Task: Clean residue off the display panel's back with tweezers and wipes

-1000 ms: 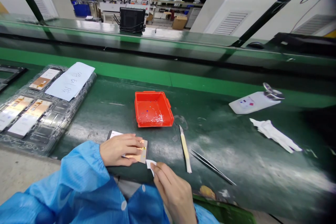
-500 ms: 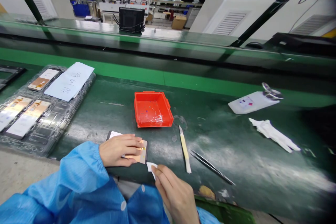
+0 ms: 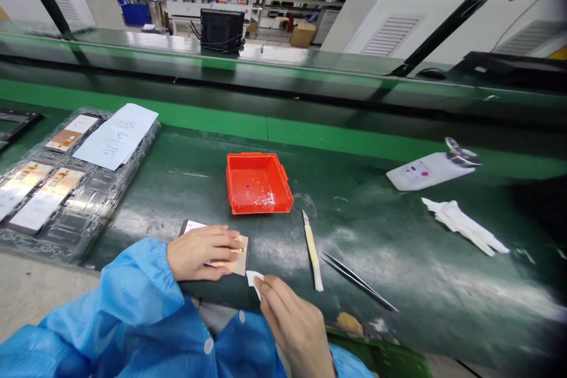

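My left hand (image 3: 204,252) lies flat over a phone display panel (image 3: 238,261), fingers stretched across it and pressing it to the bench. The panel's coppery back and a small gold flex part show past my fingertips; its white far end peeks out behind the hand. My right hand (image 3: 287,319) pinches a folded white wipe (image 3: 253,278) between thumb and fingers, its tip at the panel's near right corner. Whether the wipe touches the panel I cannot tell. To the right of the hands lie a craft knife (image 3: 312,253) with a pale handle and metal tweezers (image 3: 359,281).
A red open bin (image 3: 259,183) stands behind the hands. On the left, a clear plastic tray (image 3: 100,207) holds several panels beneath a handwritten paper sheet (image 3: 116,137). At right are a white bottle (image 3: 429,171) with a metal top and a crumpled white cloth (image 3: 463,225).
My right hand has shifted very slightly up and left, bringing the wipe nearer the panel's corner. My left hand and the panel stay put.
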### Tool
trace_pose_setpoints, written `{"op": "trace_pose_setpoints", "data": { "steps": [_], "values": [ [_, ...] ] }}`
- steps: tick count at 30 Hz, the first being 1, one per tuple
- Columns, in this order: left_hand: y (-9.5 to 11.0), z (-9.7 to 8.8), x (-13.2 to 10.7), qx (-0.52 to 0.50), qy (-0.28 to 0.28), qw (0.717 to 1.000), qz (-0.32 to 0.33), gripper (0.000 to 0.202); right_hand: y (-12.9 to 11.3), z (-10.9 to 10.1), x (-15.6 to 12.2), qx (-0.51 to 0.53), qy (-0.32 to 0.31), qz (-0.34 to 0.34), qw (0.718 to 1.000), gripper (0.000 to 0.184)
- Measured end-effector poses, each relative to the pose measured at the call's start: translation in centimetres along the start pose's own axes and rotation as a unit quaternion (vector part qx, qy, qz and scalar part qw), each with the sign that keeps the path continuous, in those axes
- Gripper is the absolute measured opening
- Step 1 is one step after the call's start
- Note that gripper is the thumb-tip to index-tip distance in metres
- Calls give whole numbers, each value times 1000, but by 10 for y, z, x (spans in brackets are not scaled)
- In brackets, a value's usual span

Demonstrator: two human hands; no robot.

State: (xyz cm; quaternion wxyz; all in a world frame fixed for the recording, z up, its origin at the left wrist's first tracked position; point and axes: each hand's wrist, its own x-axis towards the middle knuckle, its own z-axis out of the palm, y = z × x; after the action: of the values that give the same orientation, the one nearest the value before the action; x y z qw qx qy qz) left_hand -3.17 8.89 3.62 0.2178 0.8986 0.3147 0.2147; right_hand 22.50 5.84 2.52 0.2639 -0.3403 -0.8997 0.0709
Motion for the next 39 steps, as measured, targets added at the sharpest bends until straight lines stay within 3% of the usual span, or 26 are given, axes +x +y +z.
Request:
{"op": "trace_pose_setpoints", "data": {
  "steps": [12, 20, 28, 39],
  "values": [
    [1, -1, 0, 0, -4, 1000, -2, 19, 4, 1, -6, 4, -10, -7, 1000, 29],
    [2, -2, 1, 2, 0, 1000, 1, 18, 3, -5, -1, 71, -8, 38, 997, 27],
    [1, -1, 0, 4, 3, 1000, -2, 18, 2, 3, -1, -1, 0, -16, 1000, 31],
    [0, 0, 0, 2, -1, 1000, -3, 20, 4, 7, -7, 7, -12, -5, 1000, 30]
  ]
}}
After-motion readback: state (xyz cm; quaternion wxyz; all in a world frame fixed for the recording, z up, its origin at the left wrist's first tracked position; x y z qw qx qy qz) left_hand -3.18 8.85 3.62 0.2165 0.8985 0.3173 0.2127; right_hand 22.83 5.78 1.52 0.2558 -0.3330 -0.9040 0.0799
